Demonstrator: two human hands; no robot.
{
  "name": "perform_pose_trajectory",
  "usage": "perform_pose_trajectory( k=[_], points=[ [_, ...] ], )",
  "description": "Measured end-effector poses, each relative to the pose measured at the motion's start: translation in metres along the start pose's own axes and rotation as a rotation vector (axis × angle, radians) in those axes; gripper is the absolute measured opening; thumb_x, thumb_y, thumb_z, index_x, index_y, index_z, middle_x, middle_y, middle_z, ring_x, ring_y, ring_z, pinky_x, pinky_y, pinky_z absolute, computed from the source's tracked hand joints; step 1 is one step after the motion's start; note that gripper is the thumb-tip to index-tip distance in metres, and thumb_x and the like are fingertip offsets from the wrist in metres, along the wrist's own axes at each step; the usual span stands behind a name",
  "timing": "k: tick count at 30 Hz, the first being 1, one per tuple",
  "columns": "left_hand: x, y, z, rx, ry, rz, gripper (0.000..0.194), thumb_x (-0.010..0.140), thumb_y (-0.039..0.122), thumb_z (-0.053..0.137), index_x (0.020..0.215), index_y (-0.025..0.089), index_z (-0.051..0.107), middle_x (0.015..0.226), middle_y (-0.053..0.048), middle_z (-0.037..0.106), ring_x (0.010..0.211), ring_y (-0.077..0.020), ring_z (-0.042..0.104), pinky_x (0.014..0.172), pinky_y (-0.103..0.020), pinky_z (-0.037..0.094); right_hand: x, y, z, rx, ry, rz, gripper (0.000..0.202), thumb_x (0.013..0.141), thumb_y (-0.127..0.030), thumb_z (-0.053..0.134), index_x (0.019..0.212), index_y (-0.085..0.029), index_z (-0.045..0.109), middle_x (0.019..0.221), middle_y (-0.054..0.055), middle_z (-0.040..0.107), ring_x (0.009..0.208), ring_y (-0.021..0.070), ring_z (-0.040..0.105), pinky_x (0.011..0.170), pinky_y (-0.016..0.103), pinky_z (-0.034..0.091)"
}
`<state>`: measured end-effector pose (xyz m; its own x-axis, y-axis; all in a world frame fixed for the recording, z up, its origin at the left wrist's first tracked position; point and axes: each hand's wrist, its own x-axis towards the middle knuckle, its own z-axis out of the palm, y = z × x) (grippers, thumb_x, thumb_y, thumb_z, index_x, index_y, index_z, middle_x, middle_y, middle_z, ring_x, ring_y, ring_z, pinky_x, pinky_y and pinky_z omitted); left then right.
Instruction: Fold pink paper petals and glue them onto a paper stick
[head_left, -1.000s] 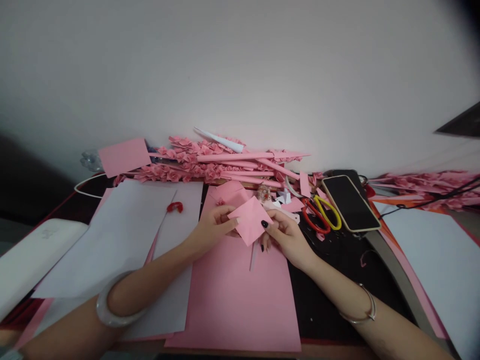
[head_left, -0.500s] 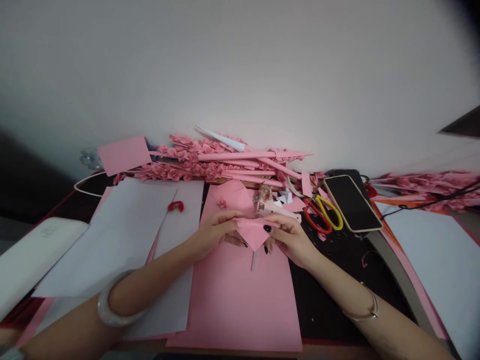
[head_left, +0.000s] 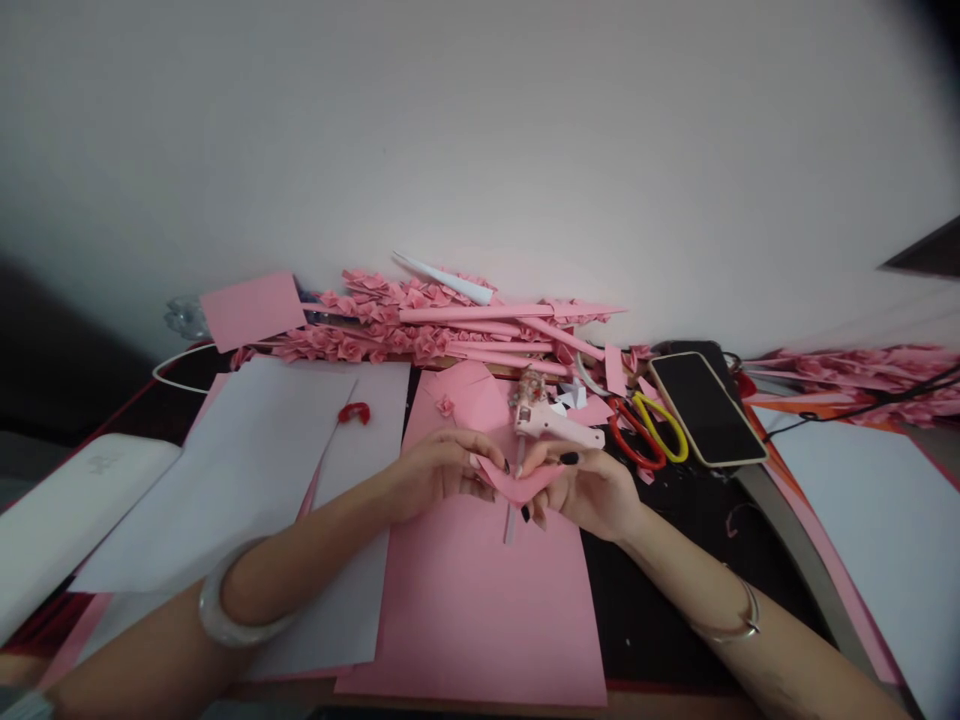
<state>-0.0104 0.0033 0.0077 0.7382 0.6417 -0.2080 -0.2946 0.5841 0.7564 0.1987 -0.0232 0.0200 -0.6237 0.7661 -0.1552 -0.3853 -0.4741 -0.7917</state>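
Between my two hands is a folded piece of pink paper (head_left: 517, 487), bent into a shallow V. My left hand (head_left: 442, 470) pinches its left end, and my right hand (head_left: 589, 488) pinches the right end with thumb and fingers. Both hands are above a large pink sheet (head_left: 487, 600). Just behind them lies a pink glue gun (head_left: 559, 427), its glue stick (head_left: 510, 522) poking out below the held paper. A small pink paper rose (head_left: 445, 405) rests on pink paper beyond my left hand.
White sheets (head_left: 210, 470) lie to the left beside a white power bank (head_left: 82, 510). Scissors (head_left: 637, 435) with red and yellow handles and a phone (head_left: 709, 410) are at the right. Pink paper flower stems (head_left: 480, 315) line the wall. More white paper (head_left: 862, 500) lies far right.
The pink paper has turned from a downward-pointing triangle facing me to a narrow V seen edge-on. My fingers have shifted along it, the right ones moving toward the middle.
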Motion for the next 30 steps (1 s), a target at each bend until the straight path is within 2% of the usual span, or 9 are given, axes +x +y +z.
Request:
perform_pose_trajectory(
  k=[4, 8, 13, 17, 19, 21, 23, 26, 30],
  points=[
    [0.001, 0.001, 0.003, 0.02, 0.031, -0.016, 0.014, 0.06, 0.015, 0.059, 0.07, 0.01, 0.067, 0.06, -0.004, 0.059, 0.055, -0.0117, 0.053, 0.056, -0.023, 0.04, 0.0, 0.002, -0.003, 0.016, 0.066, 0.0, 0.033, 0.07, -0.034, 0.047, 0.076, -0.009, 0.068, 0.06, 0.008, 0.066, 0.051, 0.0171, 0.06, 0.05, 0.028, 0.046],
    [0.0, 0.005, 0.006, -0.033, 0.098, 0.009, 0.005, 0.056, 0.012, 0.057, 0.057, 0.011, 0.062, 0.052, 0.001, 0.051, 0.045, -0.0066, 0.043, 0.049, -0.021, 0.033, 0.001, 0.001, -0.004, 0.016, 0.145, -0.018, 0.029, 0.073, -0.032, 0.048, 0.07, -0.01, 0.068, 0.053, 0.005, 0.063, 0.045, 0.0148, 0.059, 0.047, 0.024, 0.045],
    [0.0, 0.009, 0.003, -0.124, 0.155, 0.059, 0.007, 0.056, 0.015, 0.052, 0.051, 0.011, 0.054, 0.049, 0.001, 0.05, 0.036, -0.0042, 0.037, 0.049, -0.024, 0.036, 0.003, 0.0, -0.004, 0.028, 0.19, -0.04, 0.024, 0.07, -0.033, 0.051, 0.063, -0.013, 0.063, 0.051, 0.004, 0.064, 0.043, 0.0155, 0.059, 0.045, 0.025, 0.045],
    [0.001, 0.01, 0.0, -0.202, 0.306, 0.097, 0.016, 0.061, 0.019, 0.051, 0.048, 0.014, 0.044, 0.046, 0.004, 0.044, 0.031, -0.0027, 0.03, 0.041, -0.021, 0.032, 0.003, 0.003, -0.007, 0.035, 0.202, -0.047, 0.025, 0.073, -0.033, 0.05, 0.058, -0.015, 0.057, 0.048, 0.003, 0.061, 0.043, 0.0163, 0.059, 0.045, 0.026, 0.043],
    [0.002, 0.012, -0.001, -0.222, 0.37, 0.109, 0.017, 0.064, 0.019, 0.052, 0.051, 0.015, 0.042, 0.045, 0.006, 0.041, 0.03, -0.0019, 0.028, 0.039, -0.02, 0.031, 0.003, 0.003, -0.008, 0.026, 0.203, -0.073, 0.024, 0.074, -0.032, 0.049, 0.056, -0.016, 0.054, 0.042, 0.002, 0.057, 0.038, 0.0138, 0.052, 0.044, 0.025, 0.039],
    [0.002, 0.013, -0.001, -0.242, 0.416, 0.118, 0.016, 0.065, 0.016, 0.052, 0.054, 0.015, 0.042, 0.046, 0.007, 0.041, 0.03, -0.0015, 0.028, 0.039, -0.019, 0.031, 0.003, 0.003, -0.007, 0.011, 0.214, -0.119, 0.018, 0.074, -0.028, 0.048, 0.061, -0.016, 0.053, 0.038, -0.002, 0.052, 0.032, 0.0102, 0.042, 0.041, 0.023, 0.033],
    [0.002, 0.013, 0.0, -0.263, 0.453, 0.114, 0.013, 0.066, 0.013, 0.053, 0.058, 0.015, 0.044, 0.049, 0.008, 0.042, 0.032, -0.0011, 0.029, 0.039, -0.018, 0.031, 0.004, 0.002, -0.004, -0.013, 0.228, -0.155, 0.009, 0.074, -0.024, 0.049, 0.075, -0.017, 0.054, 0.039, -0.004, 0.05, 0.032, 0.0086, 0.036, 0.04, 0.021, 0.029],
    [0.002, 0.012, 0.001, -0.293, 0.47, 0.11, 0.009, 0.067, 0.011, 0.055, 0.063, 0.014, 0.048, 0.053, 0.008, 0.044, 0.034, -0.0007, 0.031, 0.04, -0.017, 0.03, 0.004, 0.003, -0.001, -0.06, 0.224, -0.167, 0.025, 0.071, -0.021, 0.054, 0.096, -0.02, 0.052, 0.052, -0.004, 0.054, 0.04, 0.009, 0.042, 0.041, 0.019, 0.029],
    [0.004, 0.009, 0.001, -0.296, 0.426, 0.119, 0.009, 0.069, 0.011, 0.057, 0.065, 0.014, 0.05, 0.055, 0.007, 0.045, 0.037, -0.001, 0.034, 0.041, -0.017, 0.031, 0.004, 0.003, 0.0, -0.114, 0.155, -0.148, 0.037, 0.073, -0.021, 0.057, 0.109, -0.022, 0.05, 0.065, -0.003, 0.057, 0.049, 0.0093, 0.048, 0.044, 0.02, 0.033]
  ],
)
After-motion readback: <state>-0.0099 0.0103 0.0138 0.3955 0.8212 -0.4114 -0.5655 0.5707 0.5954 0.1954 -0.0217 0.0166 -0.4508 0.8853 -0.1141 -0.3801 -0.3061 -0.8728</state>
